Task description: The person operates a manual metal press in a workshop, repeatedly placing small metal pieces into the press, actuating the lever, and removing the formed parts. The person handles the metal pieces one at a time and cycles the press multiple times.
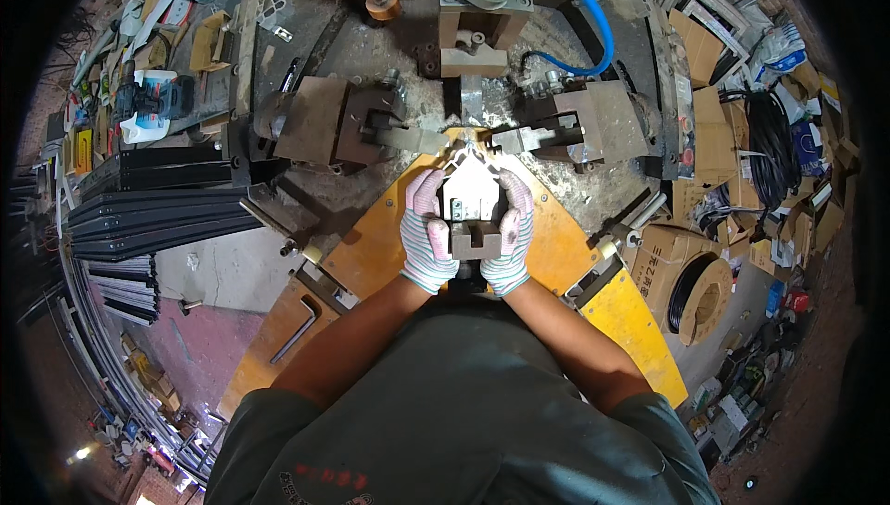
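Both my hands wear striped knitted gloves with pinkish fingers. My left hand (pixel 427 231) is curled along the left side of a pale, pointed metal profile piece (pixel 471 188), and my right hand (pixel 514 231) mirrors it on the right. The fingers reach forward on either side, partly hiding the piece's edges. Between the thumbs sits a dark, notched steel block (pixel 475 241). Just ahead of the piece, two steel jaws, a left jaw (pixel 417 140) and a right jaw (pixel 525 140), point in toward its tip.
An orange-yellow machine plate (pixel 371 247) spreads under my forearms, with a hex key (pixel 295 329) on its left wing. A blue hose (pixel 598 13) curves at the far side. Dark bundled profiles (pixel 162 217) lie left; a cable spool (pixel 700 299) and cartons (pixel 714 148) stand right.
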The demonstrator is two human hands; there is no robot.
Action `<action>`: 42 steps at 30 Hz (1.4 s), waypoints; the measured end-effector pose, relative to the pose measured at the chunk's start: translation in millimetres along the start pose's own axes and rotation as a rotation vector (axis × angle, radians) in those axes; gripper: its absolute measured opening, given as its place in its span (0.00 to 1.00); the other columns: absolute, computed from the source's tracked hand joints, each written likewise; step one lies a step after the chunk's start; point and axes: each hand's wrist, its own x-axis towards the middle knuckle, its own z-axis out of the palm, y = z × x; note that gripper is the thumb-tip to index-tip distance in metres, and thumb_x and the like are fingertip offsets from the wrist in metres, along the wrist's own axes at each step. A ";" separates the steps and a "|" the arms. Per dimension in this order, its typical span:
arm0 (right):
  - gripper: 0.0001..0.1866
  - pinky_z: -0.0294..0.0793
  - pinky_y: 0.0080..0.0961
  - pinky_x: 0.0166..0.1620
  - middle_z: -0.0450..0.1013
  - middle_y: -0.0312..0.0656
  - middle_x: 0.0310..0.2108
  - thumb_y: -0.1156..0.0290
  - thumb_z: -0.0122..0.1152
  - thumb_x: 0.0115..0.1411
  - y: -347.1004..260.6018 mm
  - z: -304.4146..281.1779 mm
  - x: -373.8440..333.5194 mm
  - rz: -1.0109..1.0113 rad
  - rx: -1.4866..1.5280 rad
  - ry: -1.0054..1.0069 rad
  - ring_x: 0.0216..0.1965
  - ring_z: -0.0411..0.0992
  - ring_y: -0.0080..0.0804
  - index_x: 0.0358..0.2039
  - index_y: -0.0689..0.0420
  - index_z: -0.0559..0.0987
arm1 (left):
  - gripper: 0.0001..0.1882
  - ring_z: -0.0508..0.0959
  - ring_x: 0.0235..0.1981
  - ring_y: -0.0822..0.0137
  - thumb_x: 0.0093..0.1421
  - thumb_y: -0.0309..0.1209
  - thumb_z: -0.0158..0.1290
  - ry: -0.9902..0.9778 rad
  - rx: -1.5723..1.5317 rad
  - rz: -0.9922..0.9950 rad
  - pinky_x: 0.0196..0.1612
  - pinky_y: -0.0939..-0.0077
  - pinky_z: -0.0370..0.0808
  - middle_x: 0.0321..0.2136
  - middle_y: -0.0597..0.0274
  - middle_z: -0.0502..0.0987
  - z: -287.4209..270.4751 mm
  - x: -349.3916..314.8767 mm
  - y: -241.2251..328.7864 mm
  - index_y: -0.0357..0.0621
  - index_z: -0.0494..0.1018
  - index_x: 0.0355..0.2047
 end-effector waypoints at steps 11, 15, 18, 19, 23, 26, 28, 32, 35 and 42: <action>0.30 0.63 0.46 0.63 0.69 0.55 0.57 0.49 0.31 0.75 2.0 1.0 -0.7 0.000 0.005 0.010 0.58 0.67 0.52 0.61 0.61 0.69 | 0.42 0.74 0.53 0.54 0.70 0.64 0.30 -0.019 0.007 0.025 0.56 0.63 0.71 0.56 0.47 0.68 -0.9 -1.9 -1.6 0.36 0.65 0.61; 0.32 0.62 0.46 0.63 0.69 0.55 0.57 0.47 0.30 0.75 -1.5 -2.4 -0.6 0.041 0.009 -0.023 0.58 0.67 0.52 0.60 0.61 0.69 | 0.42 0.74 0.49 0.58 0.69 0.66 0.31 -0.008 0.035 0.024 0.51 0.66 0.71 0.54 0.49 0.70 -2.1 -0.8 -2.9 0.38 0.67 0.60; 0.32 0.62 0.46 0.63 0.69 0.54 0.57 0.47 0.29 0.75 -3.7 -3.6 2.3 0.027 -0.010 -0.023 0.58 0.67 0.53 0.60 0.61 0.69 | 0.42 0.74 0.53 0.52 0.69 0.64 0.31 -0.039 0.095 0.047 0.57 0.61 0.70 0.56 0.46 0.69 -4.5 -0.8 -4.4 0.36 0.66 0.61; 0.32 0.62 0.46 0.63 0.69 0.54 0.57 0.48 0.29 0.75 -3.9 -3.3 3.1 0.015 -0.013 -0.019 0.58 0.67 0.53 0.60 0.61 0.69 | 0.42 0.74 0.55 0.49 0.70 0.63 0.30 -0.045 0.116 0.067 0.60 0.59 0.70 0.56 0.45 0.69 -4.8 -1.0 -4.8 0.36 0.65 0.61; 0.31 0.62 0.46 0.63 0.69 0.54 0.57 0.49 0.29 0.75 -3.2 -1.6 1.8 0.010 -0.009 -0.008 0.58 0.67 0.53 0.60 0.61 0.69 | 0.42 0.74 0.56 0.48 0.70 0.63 0.30 -0.033 0.080 0.040 0.60 0.59 0.70 0.56 0.45 0.69 -3.5 -2.4 -4.5 0.36 0.65 0.61; 0.31 0.62 0.46 0.64 0.69 0.54 0.57 0.49 0.29 0.75 -0.5 -0.4 0.6 0.003 -0.012 -0.004 0.58 0.67 0.53 0.60 0.61 0.69 | 0.42 0.74 0.56 0.48 0.70 0.63 0.30 -0.023 0.076 0.048 0.60 0.59 0.70 0.56 0.44 0.69 -2.4 -1.9 -4.8 0.36 0.66 0.61; 0.31 0.62 0.46 0.64 0.69 0.54 0.57 0.49 0.29 0.75 0.8 0.0 0.9 0.002 -0.020 -0.008 0.58 0.67 0.52 0.60 0.61 0.69 | 0.42 0.74 0.56 0.48 0.70 0.63 0.30 -0.013 0.083 0.065 0.60 0.59 0.70 0.56 0.44 0.69 -1.8 -0.9 -5.4 0.36 0.66 0.61; 0.31 0.62 0.46 0.64 0.69 0.54 0.57 0.49 0.30 0.75 -1.1 -2.4 1.4 0.011 -0.005 -0.016 0.58 0.67 0.52 0.60 0.61 0.69 | 0.43 0.74 0.56 0.48 0.69 0.64 0.29 -0.007 0.097 0.078 0.60 0.59 0.70 0.56 0.44 0.70 -1.2 0.8 -5.2 0.36 0.66 0.60; 0.31 0.63 0.46 0.63 0.69 0.54 0.57 0.49 0.30 0.75 -1.9 -2.9 1.7 0.006 0.006 -0.017 0.58 0.67 0.53 0.60 0.61 0.69 | 0.43 0.74 0.55 0.47 0.69 0.65 0.29 -0.040 0.193 0.061 0.59 0.58 0.70 0.56 0.44 0.70 -4.2 -0.5 -1.8 0.36 0.66 0.60; 0.31 0.62 0.46 0.64 0.69 0.53 0.58 0.48 0.30 0.75 0.6 -1.5 -1.3 0.031 0.007 -0.016 0.60 0.66 0.51 0.60 0.61 0.69 | 0.43 0.74 0.55 0.47 0.69 0.64 0.28 -0.031 0.122 0.065 0.59 0.58 0.70 0.55 0.44 0.69 -4.0 1.5 -0.6 0.36 0.66 0.61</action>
